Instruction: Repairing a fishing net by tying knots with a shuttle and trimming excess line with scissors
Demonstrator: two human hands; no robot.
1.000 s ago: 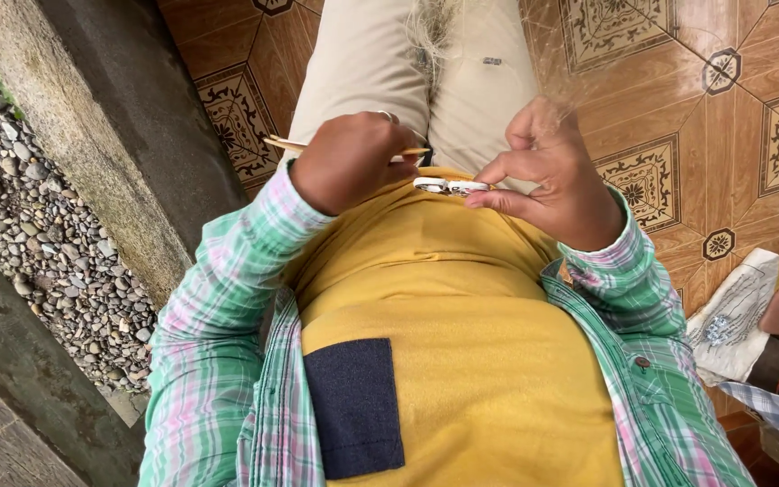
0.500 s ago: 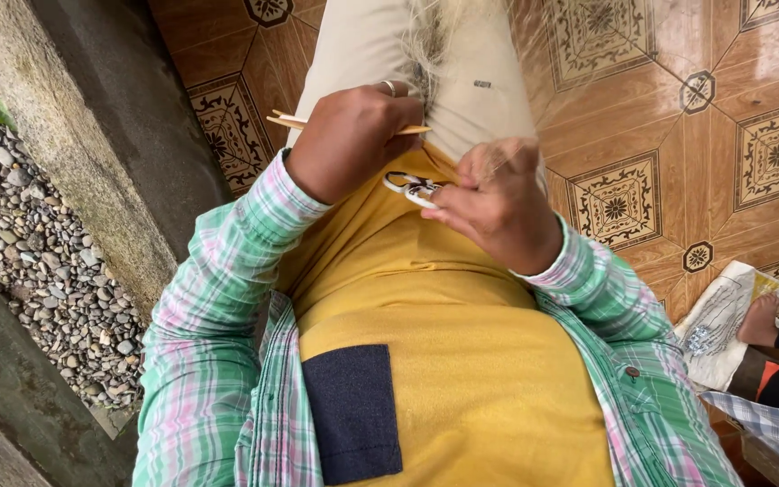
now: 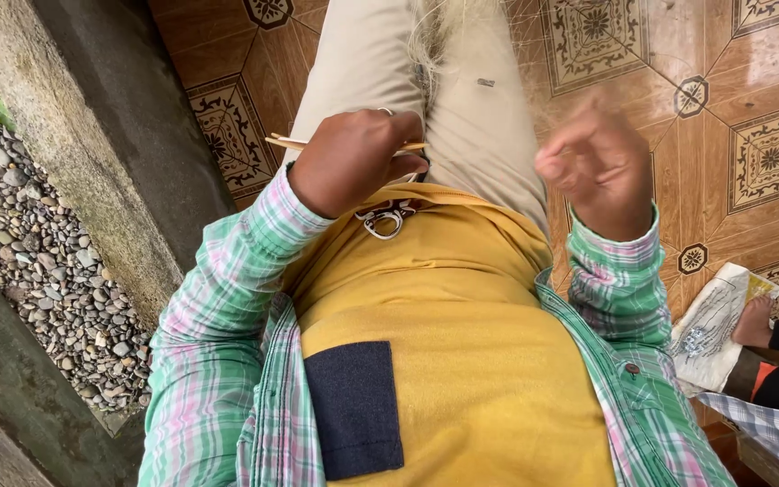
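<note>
Clamped around thin pale sticks (image 3: 286, 142), the left hand (image 3: 353, 162) rests against the yellow shirt (image 3: 462, 361), with small metal scissors (image 3: 388, 221) hanging just below it. Right hand (image 3: 599, 167), blurred, is loosely curled and holds nothing visible, above the patterned tile floor (image 3: 750, 108).

Your left hand (image 3: 353, 160) is curled into a loose fist, knuckles up, wrist bent inward against your waist — the fingers (image 3: 403, 167) are tucked under and closed. Your right hand (image 3: 595, 162) is lifted clear of your body, motion-blurred, fingertips (image 3: 559, 167) pinched together, forearm angled up from the elbow.
</note>
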